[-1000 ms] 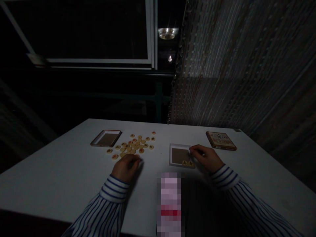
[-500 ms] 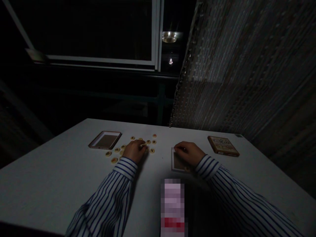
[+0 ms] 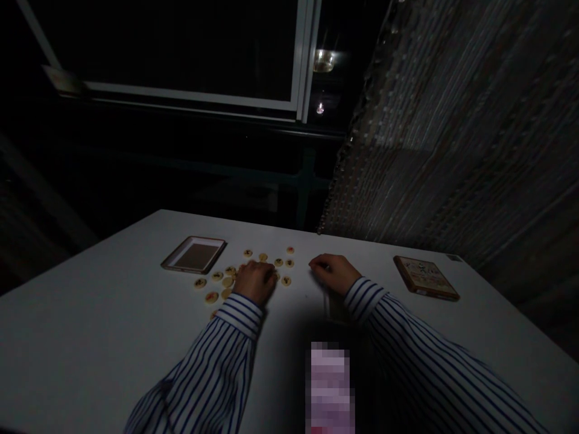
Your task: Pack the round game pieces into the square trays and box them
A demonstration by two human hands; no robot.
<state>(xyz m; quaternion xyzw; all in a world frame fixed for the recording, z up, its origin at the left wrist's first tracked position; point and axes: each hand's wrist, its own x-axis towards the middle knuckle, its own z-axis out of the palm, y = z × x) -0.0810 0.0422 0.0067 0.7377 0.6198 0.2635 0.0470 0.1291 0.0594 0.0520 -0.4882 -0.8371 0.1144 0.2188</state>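
Note:
Several round, pale xiangqi pieces (image 3: 211, 298) with red or dark marks lie loosely spread on the white table (image 3: 113, 337). My left hand (image 3: 256, 281) is over the right part of this spread, its fingers curled down among the pieces. A piece shows at its fingertips, but its grip is hidden. To the right, my right hand (image 3: 333, 272) is closed, thumb and forefinger drawn together just above the table. Whatever it may hold does not show. Below its wrist, a shallow box half (image 3: 332, 308) is mostly hidden by the hand and sleeve.
An open shallow tray (image 3: 199, 256) with a brown base stands left of the pieces. A brown flat box (image 3: 426, 278) with printed characters lies to the right. A bead-string curtain (image 3: 389, 169) hangs behind the table, beside a dark window (image 3: 181, 54).
My right hand has moved up and left, off the shallow box half and closer to the pieces. My left hand stays among the pieces, its fingers lower. The view has shifted slightly.

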